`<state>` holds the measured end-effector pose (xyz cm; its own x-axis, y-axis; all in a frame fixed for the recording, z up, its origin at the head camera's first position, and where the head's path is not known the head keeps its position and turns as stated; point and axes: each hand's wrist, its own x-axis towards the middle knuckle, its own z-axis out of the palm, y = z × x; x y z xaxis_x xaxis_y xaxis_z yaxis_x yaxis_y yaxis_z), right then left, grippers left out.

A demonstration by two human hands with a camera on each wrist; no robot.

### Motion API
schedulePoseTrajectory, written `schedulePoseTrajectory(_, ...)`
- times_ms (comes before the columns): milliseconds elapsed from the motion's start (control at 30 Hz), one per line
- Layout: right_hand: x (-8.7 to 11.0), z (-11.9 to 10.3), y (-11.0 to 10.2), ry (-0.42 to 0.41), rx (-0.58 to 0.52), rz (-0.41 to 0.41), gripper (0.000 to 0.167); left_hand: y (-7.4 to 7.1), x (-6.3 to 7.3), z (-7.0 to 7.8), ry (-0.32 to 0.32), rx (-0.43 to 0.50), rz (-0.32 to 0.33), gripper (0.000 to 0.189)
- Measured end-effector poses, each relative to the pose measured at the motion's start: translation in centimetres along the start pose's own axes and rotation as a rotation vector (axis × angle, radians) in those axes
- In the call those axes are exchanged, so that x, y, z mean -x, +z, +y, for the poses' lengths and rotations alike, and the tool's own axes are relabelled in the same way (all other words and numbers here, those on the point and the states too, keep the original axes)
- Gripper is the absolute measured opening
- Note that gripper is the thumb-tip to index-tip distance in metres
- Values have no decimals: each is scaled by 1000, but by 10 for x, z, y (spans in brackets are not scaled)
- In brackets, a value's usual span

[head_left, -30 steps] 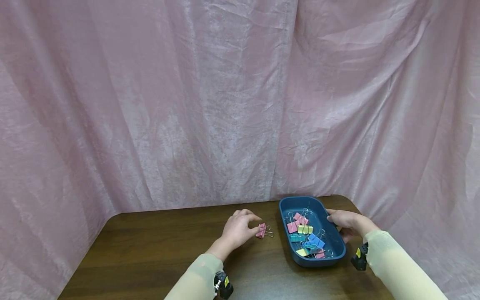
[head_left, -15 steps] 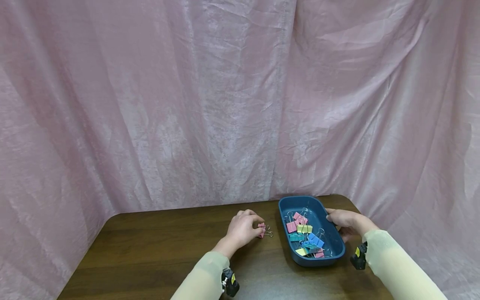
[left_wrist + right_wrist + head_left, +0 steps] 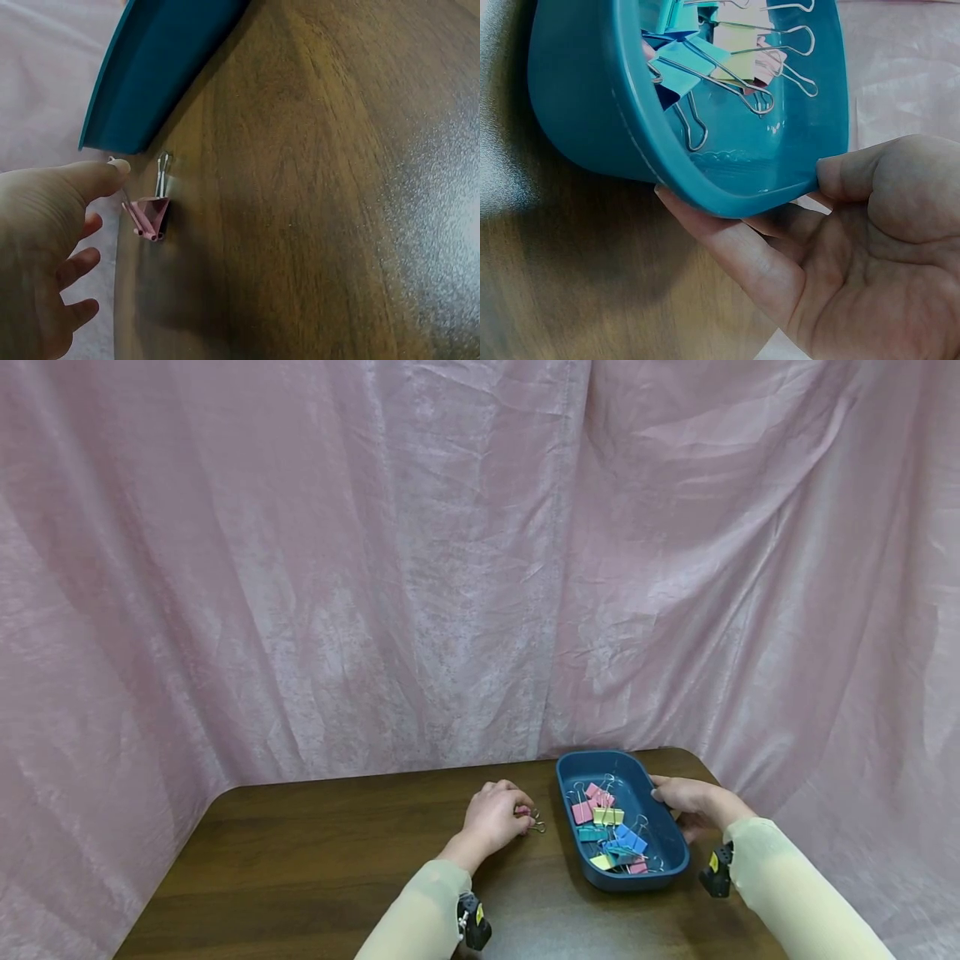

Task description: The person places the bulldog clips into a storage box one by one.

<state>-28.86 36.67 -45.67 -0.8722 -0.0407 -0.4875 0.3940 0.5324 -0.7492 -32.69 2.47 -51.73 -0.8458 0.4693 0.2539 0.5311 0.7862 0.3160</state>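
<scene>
A pink binder clip [image 3: 522,811] with silver wire handles is on the table, half hidden in the head view by my left hand [image 3: 492,817]. Thumb and forefinger curl about it there. In the left wrist view my thumb tip lies at one wire handle of the clip [image 3: 151,216], while the other handle sticks up free. My right hand [image 3: 693,802] grips the right side of a blue plastic bin [image 3: 660,881]. Up close, the thumb is at the bin's rim [image 3: 727,204] and the fingers lie along the outside.
Inside the bin are several binder clips: pink ones [image 3: 582,812], yellow ones [image 3: 608,817], a teal one [image 3: 592,833] and a blue one [image 3: 630,839]. The wooden table [image 3: 322,852] ends at a pink curtain [image 3: 420,610] behind.
My left hand has moved right and its fingers have come in around the pink clip, covering more of it. The right hand stays at the bin.
</scene>
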Motion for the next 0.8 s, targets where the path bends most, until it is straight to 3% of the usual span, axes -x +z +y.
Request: schedulePoseTrajectory(800, 1, 0, 1, -1, 2, 1, 60, 6, 2, -1, 21, -29, 34, 8)
